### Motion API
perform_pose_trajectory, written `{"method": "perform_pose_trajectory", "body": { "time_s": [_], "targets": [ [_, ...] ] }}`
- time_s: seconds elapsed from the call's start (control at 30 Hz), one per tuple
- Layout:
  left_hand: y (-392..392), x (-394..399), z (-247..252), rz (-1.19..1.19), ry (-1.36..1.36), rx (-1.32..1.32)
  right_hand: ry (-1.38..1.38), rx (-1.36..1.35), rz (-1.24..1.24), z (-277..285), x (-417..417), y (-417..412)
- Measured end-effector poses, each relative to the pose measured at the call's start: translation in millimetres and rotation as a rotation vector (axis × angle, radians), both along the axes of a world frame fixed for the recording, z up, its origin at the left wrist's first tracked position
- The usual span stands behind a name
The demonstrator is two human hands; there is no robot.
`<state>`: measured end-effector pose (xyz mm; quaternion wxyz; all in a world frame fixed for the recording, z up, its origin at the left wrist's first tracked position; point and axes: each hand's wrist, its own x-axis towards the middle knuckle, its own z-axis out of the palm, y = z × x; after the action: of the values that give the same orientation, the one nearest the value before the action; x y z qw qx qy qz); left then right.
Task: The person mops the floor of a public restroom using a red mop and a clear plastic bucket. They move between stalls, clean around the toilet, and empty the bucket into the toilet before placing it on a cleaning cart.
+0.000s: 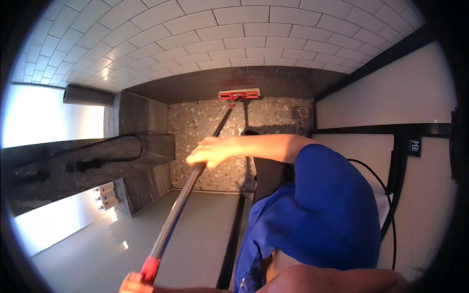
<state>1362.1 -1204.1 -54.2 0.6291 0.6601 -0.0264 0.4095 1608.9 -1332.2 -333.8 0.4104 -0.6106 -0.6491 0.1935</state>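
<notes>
My right hand (pixel 210 152) is closed around the middle of a long metal pole (pixel 176 208), below its black upper section. Near the bottom edge, my left hand (pixel 135 284) grips the pole's red handle (pixel 150 268); that hand is partly cut off. At the pole's far end, a red mop or squeegee head (pixel 240 94) with a pale strip lies against the dark lower tiles, where the wall meets the speckled stone floor (pixel 198 121). Its shadow falls across the floor.
White wall tiles (pixel 256 16) rise above the dark tiles. A floor drain (pixel 303 112) lies near the right corner. At left are dark stone ledges (pixel 135 113), a black hose (pixel 141 144) and several white bottles (pixel 105 196). Black-framed panels (pixel 381 95) stand at right.
</notes>
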Motion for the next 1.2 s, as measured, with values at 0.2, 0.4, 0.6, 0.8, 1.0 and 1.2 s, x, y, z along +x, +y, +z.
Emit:
{"method": "perform_pose_trajectory", "body": {
  "time_s": [0.2,0.4,0.6,0.8,1.0,1.2],
  "targets": [
    [-51,129,-135,-0.350,0.292,-0.053,0.084,-0.233,-0.504,-162,59,-111],
    [-50,219,-148,-0.824,0.442,-0.057,0.217,-0.319,-0.788,-189,76,-157],
    [-18,280,-126,-1.208,0.418,0.058,0.233,-0.306,-1.008,-139,66,-152],
    [-49,331,-197,-1.426,0.503,0.111,0.235,-0.256,-1.790,-206,38,-194],
    [-4,305,-262,-1.041,0.762,0.178,0.290,-0.324,-1.915,-281,36,-138],
    [53,282,-256,-0.994,0.792,0.428,0.284,-0.170,-1.973,-247,6,-82]
  ]
}}
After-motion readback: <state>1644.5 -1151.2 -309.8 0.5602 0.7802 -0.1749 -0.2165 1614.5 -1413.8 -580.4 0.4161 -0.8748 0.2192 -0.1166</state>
